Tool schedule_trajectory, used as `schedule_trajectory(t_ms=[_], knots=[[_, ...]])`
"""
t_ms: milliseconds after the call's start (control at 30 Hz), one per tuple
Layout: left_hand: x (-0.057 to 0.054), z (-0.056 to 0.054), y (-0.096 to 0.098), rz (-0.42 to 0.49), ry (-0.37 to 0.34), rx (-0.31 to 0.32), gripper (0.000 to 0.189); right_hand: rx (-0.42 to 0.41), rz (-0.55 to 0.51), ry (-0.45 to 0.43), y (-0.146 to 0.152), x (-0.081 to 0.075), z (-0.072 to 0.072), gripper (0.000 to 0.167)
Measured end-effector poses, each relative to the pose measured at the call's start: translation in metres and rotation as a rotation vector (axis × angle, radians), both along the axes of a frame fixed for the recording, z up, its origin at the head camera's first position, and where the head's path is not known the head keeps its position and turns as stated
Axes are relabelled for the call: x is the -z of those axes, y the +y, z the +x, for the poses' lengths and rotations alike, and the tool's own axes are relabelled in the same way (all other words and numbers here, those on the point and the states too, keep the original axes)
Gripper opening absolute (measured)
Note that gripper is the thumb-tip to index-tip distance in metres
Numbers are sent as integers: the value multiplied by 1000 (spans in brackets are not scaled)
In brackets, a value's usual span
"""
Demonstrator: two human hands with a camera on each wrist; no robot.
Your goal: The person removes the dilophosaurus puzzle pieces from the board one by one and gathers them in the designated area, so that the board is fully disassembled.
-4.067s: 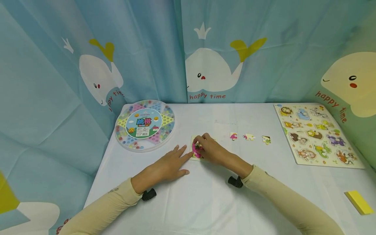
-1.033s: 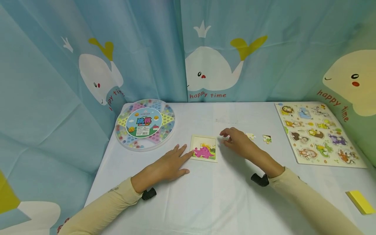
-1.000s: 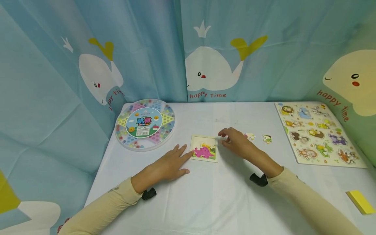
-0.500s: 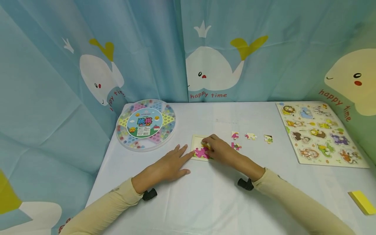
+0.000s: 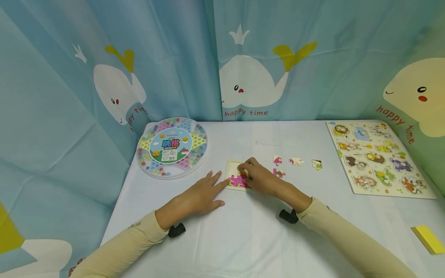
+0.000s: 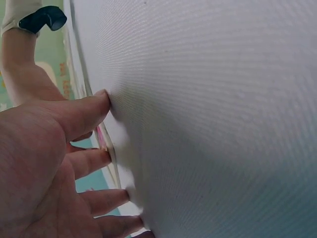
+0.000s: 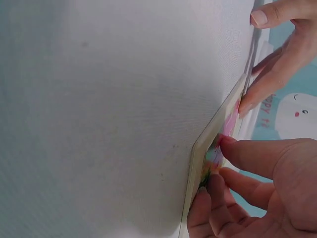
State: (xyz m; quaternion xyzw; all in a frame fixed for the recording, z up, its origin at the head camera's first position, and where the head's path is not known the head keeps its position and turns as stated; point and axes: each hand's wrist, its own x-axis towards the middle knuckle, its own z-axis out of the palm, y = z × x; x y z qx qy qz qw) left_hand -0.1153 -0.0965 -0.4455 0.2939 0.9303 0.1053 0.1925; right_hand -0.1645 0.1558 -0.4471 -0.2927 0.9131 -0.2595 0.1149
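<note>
A small jigsaw board point(image 5: 230, 166) with a pink dinosaur picture lies mid-table; bare tray shows at its upper left. My left hand point(image 5: 199, 195) rests flat with spread fingers, its index fingertip on the board's left edge. Over the board's right part, my right hand point(image 5: 260, 177) bends its fingers and thumb onto a puzzle piece point(image 7: 214, 154), pinching at it; the hand hides much of that piece. To the right lie loose puzzle pieces: a pink one point(image 5: 277, 160), a pink-and-green one point(image 5: 279, 173), a pale one point(image 5: 296, 161) and a green-and-yellow one point(image 5: 316, 165).
A round Chinese checkers box point(image 5: 142, 160) stands at the back left. At the back right lies an animal peg board point(image 5: 379, 160). A yellow block point(image 5: 427, 239) sits near the right edge. Whale-printed curtains point(image 5: 180, 77) border the white table point(image 5: 236, 239).
My right hand has moved left from beside the loose pieces onto the board. The pink-and-green piece, absent from that spot in the oldest frame, lies on the table. My left hand stays put.
</note>
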Motion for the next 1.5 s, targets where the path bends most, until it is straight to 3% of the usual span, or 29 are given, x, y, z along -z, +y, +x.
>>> schedule_trajectory(t_ms=[367,767,1133,1500], knots=[[1,0,0,10,-5,-2,73,-20,-76,30,4,3,-1,31],[2,1,-1,14,-2,-3,73,-10,-89,99,4,6,0,28],[1,1,0,11,-4,-10,73,59,-193,-75,14,-13,-8,21],[2,1,-1,26,-3,-3,74,205,-196,-16,74,-48,-13,7]])
